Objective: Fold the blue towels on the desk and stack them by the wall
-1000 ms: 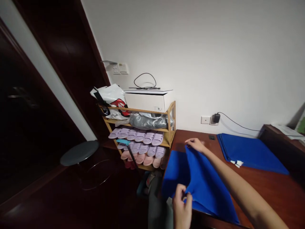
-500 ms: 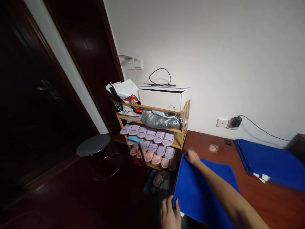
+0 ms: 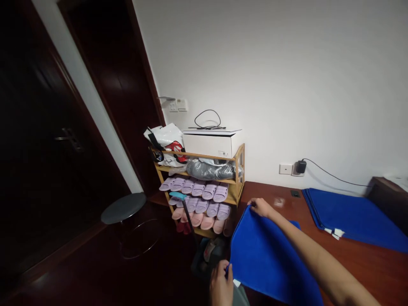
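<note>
A blue cloth (image 3: 261,250) with a small white label hangs partly lifted at the table's left edge. My right hand (image 3: 260,207) pinches its upper left corner. Lower down, my left hand (image 3: 222,282) grips the near left corner beside the label. Between the two hands the cloth's left edge is stretched, and its right part is hidden behind my right forearm. Further right on the table lies a stack of folded blue cloths (image 3: 353,216) with white labels at its near edge.
Left of the reddish-brown table (image 3: 353,267) stands a wooden shoe rack (image 3: 239,170) with lilac and pink slippers (image 3: 197,204), a bag (image 3: 168,140) and a white box (image 3: 207,144). A round stool (image 3: 124,207) is further left. A black charger (image 3: 300,166) sits in the wall socket.
Both hands have raised the cloth's left edge off the table and tilted it up, and the cloth now sags between them. The camera view has shifted slightly.
</note>
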`<control>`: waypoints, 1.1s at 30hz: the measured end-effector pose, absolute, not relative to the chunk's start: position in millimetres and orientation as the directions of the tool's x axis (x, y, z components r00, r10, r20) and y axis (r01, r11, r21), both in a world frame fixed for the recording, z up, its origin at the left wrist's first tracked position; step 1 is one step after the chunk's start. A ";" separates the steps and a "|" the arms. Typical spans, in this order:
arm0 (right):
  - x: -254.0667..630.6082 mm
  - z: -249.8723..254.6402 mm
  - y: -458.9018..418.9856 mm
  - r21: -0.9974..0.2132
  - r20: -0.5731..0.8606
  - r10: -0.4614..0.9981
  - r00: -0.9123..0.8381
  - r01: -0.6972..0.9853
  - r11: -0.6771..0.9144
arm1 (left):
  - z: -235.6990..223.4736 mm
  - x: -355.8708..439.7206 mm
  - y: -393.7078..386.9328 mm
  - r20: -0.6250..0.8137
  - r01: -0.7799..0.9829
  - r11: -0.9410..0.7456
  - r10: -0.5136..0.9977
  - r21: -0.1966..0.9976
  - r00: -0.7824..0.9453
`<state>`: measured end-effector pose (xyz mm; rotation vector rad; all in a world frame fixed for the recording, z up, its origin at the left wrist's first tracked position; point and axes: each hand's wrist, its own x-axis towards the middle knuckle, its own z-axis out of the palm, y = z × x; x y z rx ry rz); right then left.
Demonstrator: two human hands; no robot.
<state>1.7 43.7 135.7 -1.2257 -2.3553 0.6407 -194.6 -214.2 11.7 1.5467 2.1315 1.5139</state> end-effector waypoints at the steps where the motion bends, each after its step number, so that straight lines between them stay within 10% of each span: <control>1: 15.4 147.8 39.2 -0.580 0.170 0.824 -0.541 0.621 0.528 | 21.3 -195.2 -212.9 0.409 0.625 -0.021 0.773 0.780 -0.485; 11: 165.4 247.7 -16.9 -0.706 0.400 0.840 -0.365 0.462 0.537 | 150.8 -186.1 -167.2 0.354 0.225 -0.281 0.829 0.933 -0.432; 20: 231.0 312.8 -93.4 -0.807 0.437 0.891 -0.124 0.383 0.449 | 286.5 -181.4 -144.0 0.449 0.235 -0.411 0.882 0.881 -0.142; 33: 258.0 315.5 -163.7 -0.841 0.383 0.920 -0.079 0.382 0.383 | 326.9 -168.7 -122.3 0.366 0.170 -0.371 0.929 0.913 0.059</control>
